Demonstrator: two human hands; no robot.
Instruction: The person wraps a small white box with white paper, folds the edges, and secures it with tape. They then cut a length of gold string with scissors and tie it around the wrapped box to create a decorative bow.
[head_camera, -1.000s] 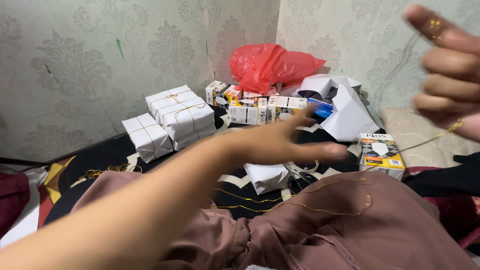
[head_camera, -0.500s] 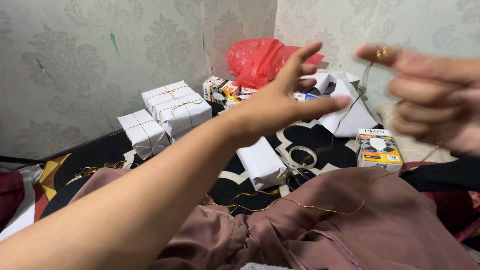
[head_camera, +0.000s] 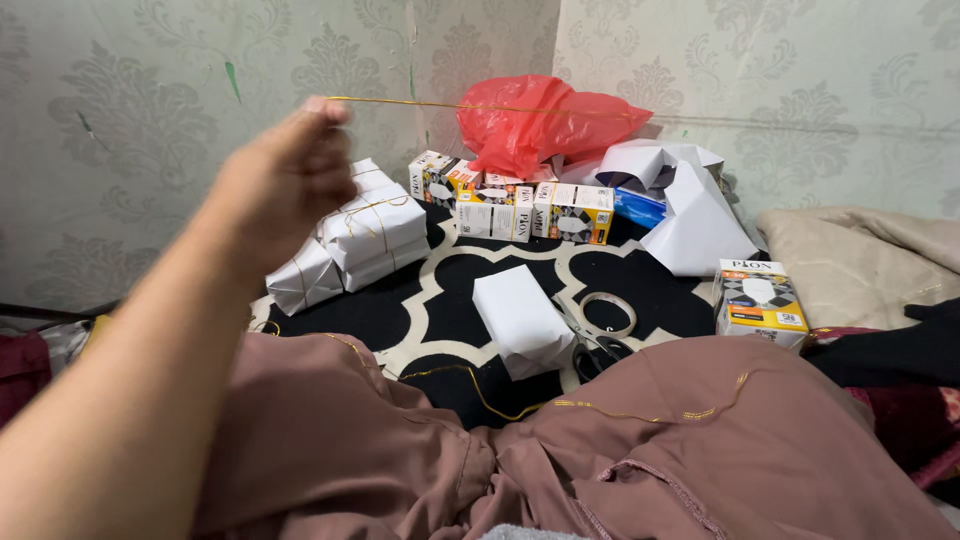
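Note:
My left hand (head_camera: 285, 180) is raised at the left, its fingers pinched on a thin gold string (head_camera: 470, 106) that runs taut to the right across the red plastic bag (head_camera: 540, 120) and out of view. My right hand is out of view. More of the gold string (head_camera: 590, 407) lies slack over my brown-clad lap. A white paper-wrapped box (head_camera: 522, 320) lies on the black and white patterned mat (head_camera: 440, 290), in front of my knees. Behind my left hand sits a stack of white wrapped boxes tied with gold string (head_camera: 372, 232).
A tape roll (head_camera: 606, 312) and black scissors (head_camera: 598, 352) lie right of the wrapped box. Several printed cartons (head_camera: 520, 208) line the back wall, one more carton (head_camera: 757, 303) at the right. Loose white paper (head_camera: 690, 220) and a beige cushion (head_camera: 870, 262) lie at right.
My left hand swung from the middle to the upper left, pulling the gold string taut. My right hand went out of view to the right. The wrapped box now lies uncovered.

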